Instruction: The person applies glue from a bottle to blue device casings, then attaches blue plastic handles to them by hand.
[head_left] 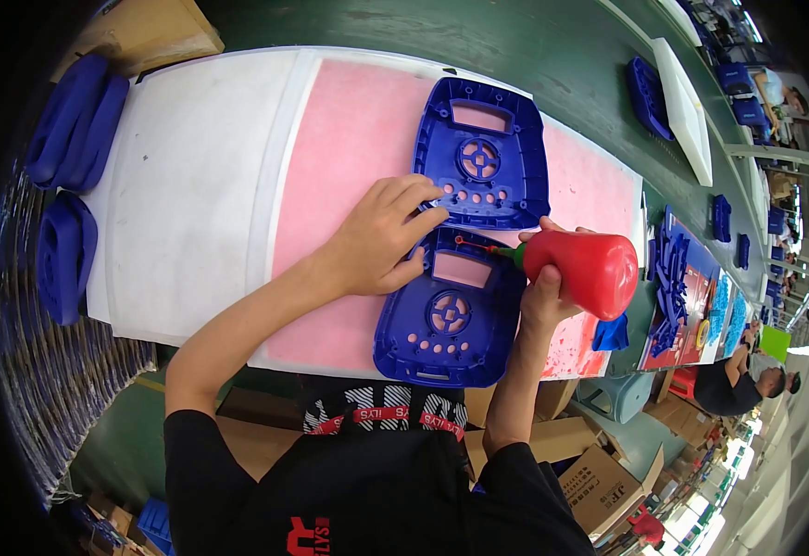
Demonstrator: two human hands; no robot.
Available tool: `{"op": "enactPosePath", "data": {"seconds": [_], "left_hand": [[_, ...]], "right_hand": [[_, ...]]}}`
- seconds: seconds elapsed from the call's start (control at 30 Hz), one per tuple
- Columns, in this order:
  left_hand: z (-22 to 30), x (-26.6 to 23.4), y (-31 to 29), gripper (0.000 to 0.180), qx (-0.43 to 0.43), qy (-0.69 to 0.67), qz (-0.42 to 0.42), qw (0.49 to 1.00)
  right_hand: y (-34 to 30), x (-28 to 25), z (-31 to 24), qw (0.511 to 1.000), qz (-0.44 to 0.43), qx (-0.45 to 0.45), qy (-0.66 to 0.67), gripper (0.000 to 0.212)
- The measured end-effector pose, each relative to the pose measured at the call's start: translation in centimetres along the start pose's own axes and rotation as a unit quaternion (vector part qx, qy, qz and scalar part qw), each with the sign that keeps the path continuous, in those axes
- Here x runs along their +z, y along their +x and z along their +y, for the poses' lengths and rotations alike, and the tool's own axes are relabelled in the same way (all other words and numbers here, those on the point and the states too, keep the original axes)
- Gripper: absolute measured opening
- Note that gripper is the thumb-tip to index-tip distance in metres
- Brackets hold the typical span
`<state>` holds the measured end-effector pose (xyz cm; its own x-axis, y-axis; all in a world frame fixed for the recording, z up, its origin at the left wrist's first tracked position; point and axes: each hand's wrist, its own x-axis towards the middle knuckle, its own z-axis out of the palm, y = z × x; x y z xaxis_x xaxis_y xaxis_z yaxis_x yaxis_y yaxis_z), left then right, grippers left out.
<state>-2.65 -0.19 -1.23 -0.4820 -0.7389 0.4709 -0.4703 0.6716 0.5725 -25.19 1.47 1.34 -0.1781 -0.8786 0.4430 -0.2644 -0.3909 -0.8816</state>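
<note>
Two blue plastic housings lie hollow side up on the pink sheet, one far (526, 176) and one near (492, 320). Each has a rectangular window, a round grille and a row of holes. My right hand (549, 295) is wrapped round a red squeeze bottle (599, 273) tilted on its side. Its green cap (516, 253) and thin red nozzle point left, with the tip above the near housing's upper edge. My left hand (388, 232) has its fingers apart. Its fingertips touch the far housing's lower left edge, and the thumb is at the near housing's upper left edge.
Blue curved parts (71, 125) are stacked at the far left, by a wooden box (150, 32). To the right lie a pile of blue strips (671, 287), a white foam board (682, 111) and another blue housing (649, 97). Cardboard boxes (599, 491) and a stool (619, 397) stand below; people work at right.
</note>
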Motion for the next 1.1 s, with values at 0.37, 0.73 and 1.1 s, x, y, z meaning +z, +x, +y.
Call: {"op": "enactPosePath", "data": {"seconds": [0.37, 0.73, 1.1], "left_hand": [[0.0, 0.1, -0.1, 0.044, -0.001, 0.0, 0.002, 1.0], [-0.1, 0.1, 0.0, 0.044, 0.0, 0.002, 0.001, 1.0], [0.0, 0.0, -0.1, 0.045, -0.003, 0.001, -0.003, 1.0]], "right_hand": [[0.2, 0.0, -0.1, 1.0, 0.015, -0.016, 0.016, 0.08], [0.2, -0.5, 0.8, 0.999, 0.026, -0.031, 0.016, 0.081], [0.4, -0.9, 1.3, 0.998, 0.054, -0.041, 0.01, 0.083]]}}
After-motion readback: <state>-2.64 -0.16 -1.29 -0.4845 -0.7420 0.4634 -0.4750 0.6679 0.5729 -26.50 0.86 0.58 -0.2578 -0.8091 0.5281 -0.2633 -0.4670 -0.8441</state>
